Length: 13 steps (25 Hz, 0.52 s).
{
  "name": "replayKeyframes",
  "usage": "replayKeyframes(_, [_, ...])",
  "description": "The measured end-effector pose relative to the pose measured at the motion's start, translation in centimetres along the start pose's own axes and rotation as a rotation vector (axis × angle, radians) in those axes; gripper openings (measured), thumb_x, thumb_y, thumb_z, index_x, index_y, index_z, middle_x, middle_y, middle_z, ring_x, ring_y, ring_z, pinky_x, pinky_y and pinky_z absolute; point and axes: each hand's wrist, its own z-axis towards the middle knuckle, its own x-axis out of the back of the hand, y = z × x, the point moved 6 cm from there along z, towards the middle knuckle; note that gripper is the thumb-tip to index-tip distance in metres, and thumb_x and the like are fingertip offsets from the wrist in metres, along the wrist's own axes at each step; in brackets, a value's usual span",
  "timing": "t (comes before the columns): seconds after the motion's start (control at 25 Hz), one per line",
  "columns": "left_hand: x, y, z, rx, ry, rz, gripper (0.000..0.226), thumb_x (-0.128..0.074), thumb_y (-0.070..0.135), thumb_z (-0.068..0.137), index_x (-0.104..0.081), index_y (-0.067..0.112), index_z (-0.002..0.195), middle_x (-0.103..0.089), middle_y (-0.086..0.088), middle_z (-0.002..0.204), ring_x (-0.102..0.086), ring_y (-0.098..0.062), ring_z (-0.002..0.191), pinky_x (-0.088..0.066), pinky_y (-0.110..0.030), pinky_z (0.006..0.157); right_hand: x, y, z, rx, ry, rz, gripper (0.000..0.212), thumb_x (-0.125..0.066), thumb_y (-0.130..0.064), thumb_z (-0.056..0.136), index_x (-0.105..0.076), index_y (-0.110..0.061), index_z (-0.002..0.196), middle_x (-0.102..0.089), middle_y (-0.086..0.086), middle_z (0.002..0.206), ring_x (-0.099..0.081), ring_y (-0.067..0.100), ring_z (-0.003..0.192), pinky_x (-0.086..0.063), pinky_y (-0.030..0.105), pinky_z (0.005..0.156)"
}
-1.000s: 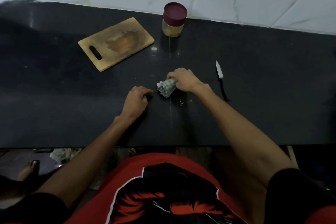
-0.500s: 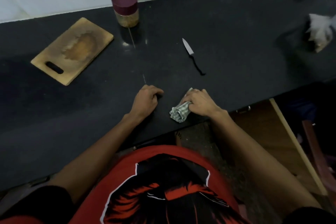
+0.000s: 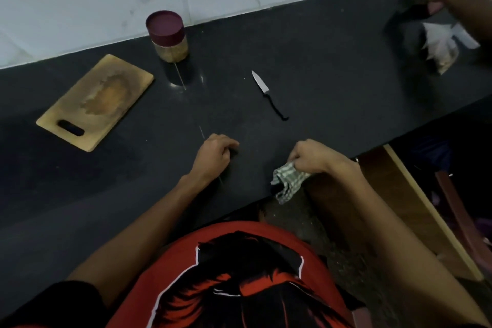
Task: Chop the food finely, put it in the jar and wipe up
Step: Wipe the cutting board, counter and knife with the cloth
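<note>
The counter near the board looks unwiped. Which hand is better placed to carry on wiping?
Right, probably: the right hand already grips the cloth at the counter's front edge. The left hand rests curled, holding nothing visible.

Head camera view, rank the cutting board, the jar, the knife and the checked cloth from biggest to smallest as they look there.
1. Cutting board, clearly largest.
2. Jar.
3. Checked cloth, bunched in the right hand and nearer the camera, so its place against the jar is unsure.
4. Knife, long but thin.
</note>
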Motion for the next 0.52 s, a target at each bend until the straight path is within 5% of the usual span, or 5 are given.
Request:
replayKeyframes(0.16, [1.8,-0.7,0.8,0.059,0.042,0.024,0.039,-0.045,-0.007,0.082,-0.070,0.008,0.107,-0.068,-0.004,0.109,-0.056,-0.022,0.098,-0.045,-0.029,0.087,4.5,-2.7,2.1,0.054,0.092,0.188,0.033,-0.046,0.002,0.076,-0.073,-0.018,0.075,-0.070,-0.003,0.077,-0.062,0.013,0.077,-0.048,0.026,0.064])
replayKeyframes(0.32, [3.7,-1.8,1.9,0.123,0.119,0.037,0.040,-0.047,-0.007,0.081,-0.069,0.009,0.110,-0.067,-0.007,0.112,-0.056,-0.027,0.099,-0.045,-0.032,0.088,6.3,-4.5,5.7,0.118,0.101,0.374,0.022,-0.057,-0.001,0.077,-0.071,-0.006,0.094,-0.067,0.015,0.088,-0.058,0.017,0.083,-0.042,0.031,0.070])
replayKeyframes(0.44, [4.8,-2.6,2.7,0.205,0.153,0.042,0.042,-0.046,-0.005,0.083,-0.064,0.009,0.118,-0.063,-0.009,0.120,-0.055,-0.026,0.108,-0.042,-0.031,0.093,6.8,-4.5,8.5,0.126,0.134,0.553,0.017,-0.064,-0.009,0.083,-0.065,0.004,0.093,-0.064,0.006,0.085,-0.060,0.019,0.080,-0.044,0.033,0.073])
replayKeyframes(0.52, [5.3,-2.8,3.4,0.256,0.167,0.031,0.044,-0.046,-0.005,0.085,-0.059,0.008,0.125,-0.059,-0.009,0.126,-0.051,-0.024,0.114,-0.038,-0.028,0.096,7.6,-4.4,10.0,0.129,0.169,0.690,0.020,-0.065,-0.012,0.088,-0.067,0.005,0.099,-0.068,0.008,0.105,-0.068,0.021,0.087,-0.053,0.037,0.079])
